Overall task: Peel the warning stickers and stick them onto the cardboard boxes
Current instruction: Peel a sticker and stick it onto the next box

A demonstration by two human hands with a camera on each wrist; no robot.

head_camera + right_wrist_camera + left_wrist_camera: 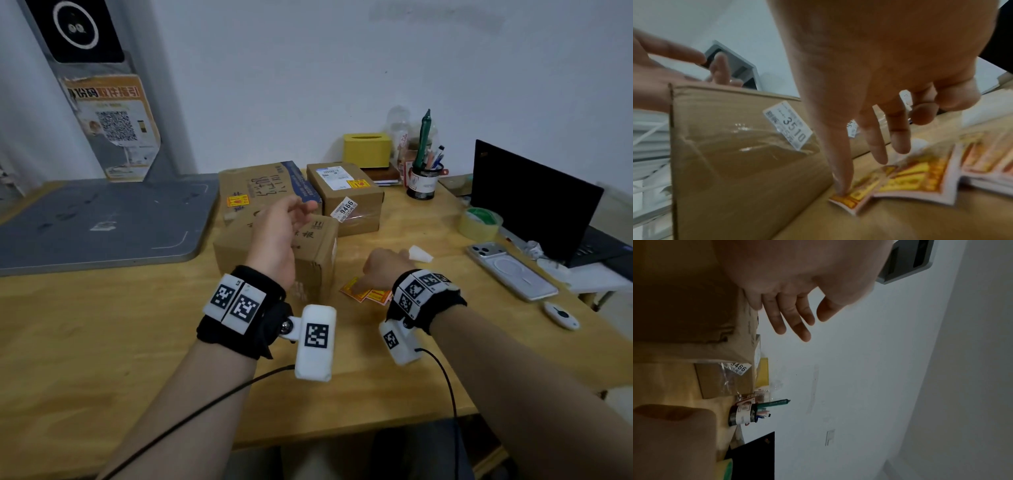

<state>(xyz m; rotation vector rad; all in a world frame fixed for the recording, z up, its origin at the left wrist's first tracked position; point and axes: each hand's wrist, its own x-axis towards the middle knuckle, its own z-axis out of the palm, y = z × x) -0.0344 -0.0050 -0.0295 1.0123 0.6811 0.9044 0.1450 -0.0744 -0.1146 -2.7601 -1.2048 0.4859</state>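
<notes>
Warning stickers (906,177) lie fanned on wooden table (102,342), just right of near cardboard box (308,260). My right hand (383,270) reaches down over them: index fingertip (842,190) presses corner of nearest sticker, other fingers loosely extended above sheets, nothing pinched. My left hand (281,236) hovers over near box top, fingers straight and relaxed, holding nothing. Two more boxes stand farther back, each with orange-yellow sticker on top: far-left box (260,185), far-right box (346,192).
</notes>
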